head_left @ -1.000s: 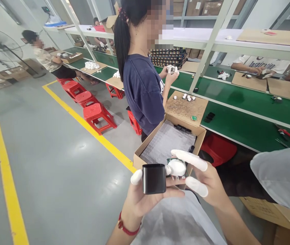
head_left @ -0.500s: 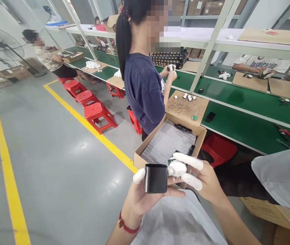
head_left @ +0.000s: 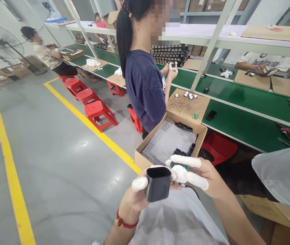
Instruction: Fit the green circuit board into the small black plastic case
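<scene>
My left hand (head_left: 137, 200) grips a black square plastic housing (head_left: 158, 183), its open mouth turned up and to the right. My right hand (head_left: 198, 177), with white finger cots, pinches a small white part with a green circuit board (head_left: 179, 171) right at the housing's opening. Both hands hover above my lap, just in front of an open cardboard box (head_left: 145, 154) holding a clear tray and several black housings.
A person in a navy shirt (head_left: 145, 85) stands by the box at the green conveyor bench (head_left: 247, 119). Other workers sit along the bench. Red stools (head_left: 100, 114) and a yellow floor line (head_left: 93, 127) lie to the left. A brown carton (head_left: 275, 211) sits low right.
My right hand has brought the white part closer to the housing's mouth. The housing has tilted, its opening now facing up. The view has shifted a little.
</scene>
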The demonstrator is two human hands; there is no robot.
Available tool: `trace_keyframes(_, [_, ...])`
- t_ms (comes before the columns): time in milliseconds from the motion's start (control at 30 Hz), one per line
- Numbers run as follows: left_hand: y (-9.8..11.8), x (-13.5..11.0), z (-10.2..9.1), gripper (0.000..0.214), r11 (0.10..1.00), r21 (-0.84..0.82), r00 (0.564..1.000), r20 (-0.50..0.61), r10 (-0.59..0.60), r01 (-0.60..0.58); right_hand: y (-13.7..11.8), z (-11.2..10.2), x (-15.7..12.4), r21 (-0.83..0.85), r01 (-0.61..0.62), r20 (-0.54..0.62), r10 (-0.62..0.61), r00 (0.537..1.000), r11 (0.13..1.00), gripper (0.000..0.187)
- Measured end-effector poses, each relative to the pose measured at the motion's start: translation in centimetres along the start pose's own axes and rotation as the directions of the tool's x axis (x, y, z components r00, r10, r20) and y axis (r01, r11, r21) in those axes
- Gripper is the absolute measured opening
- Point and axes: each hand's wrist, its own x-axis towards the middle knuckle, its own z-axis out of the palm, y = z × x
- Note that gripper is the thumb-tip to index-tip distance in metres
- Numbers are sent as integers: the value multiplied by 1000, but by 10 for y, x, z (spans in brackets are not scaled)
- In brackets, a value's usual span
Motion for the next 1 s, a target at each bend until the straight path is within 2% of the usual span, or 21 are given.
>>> trace_keyframes(67, [1, 0, 0, 51, 999, 37, 1000, 4, -5, 5, 1, -2, -2, 24, 19, 17, -19, 1000, 1000, 31])
trace_keyframes(133, [1, 0, -1, 52, 997, 74, 999, -41, 3, 0, 4, -4, -4, -5, 28, 26, -27, 999, 1000, 31])
trace_keyframes(233, [-1, 1, -1, 52, 993, 108, 992, -116, 52, -39, 11, -4, -8, -232, 89, -107, -116, 987, 969, 34])
trace_keyframes(300, [-4, 3, 2, 53, 986, 139, 985, -127, 113, -95, 16, -1, -11, -413, 122, -266, -247, 932, 903, 38])
trace_keyframes(367, [-8, 7, 5, 52, 972, 171, 972, -144, 187, -162, 18, 4, -12, -553, 101, -341, -335, 879, 827, 42])
trace_keyframes(500, [-18, 9, 2, 47, 942, 212, 934, -194, 301, -260, 20, 13, -11, -686, 82, -246, -337, 909, 723, 43])
trace_keyframes(567, [-21, 9, -1, 48, 930, 256, 937, -161, 310, -264, 22, 16, -8, -676, 24, -282, -288, 915, 737, 40])
trace_keyframes(700, [-14, 9, 1, 48, 900, 373, 966, -35, 256, -225, 29, 15, -3, -547, -98, -414, -167, 895, 831, 37])
trace_keyframes(833, [-3, 10, 6, 52, 826, 511, 969, 180, 167, -237, 32, 13, -1, -429, -107, -444, -106, 890, 897, 35])
trace_keyframes(933, [0, 8, 1, 55, 747, 630, 972, 215, 97, -213, 32, 14, 0, -347, -83, -466, -95, 879, 934, 30])
trace_keyframes(1000, [0, 7, -6, 57, 715, 673, 976, 209, 64, -191, 33, 14, 1, -231, -52, -480, -67, 875, 972, 27])
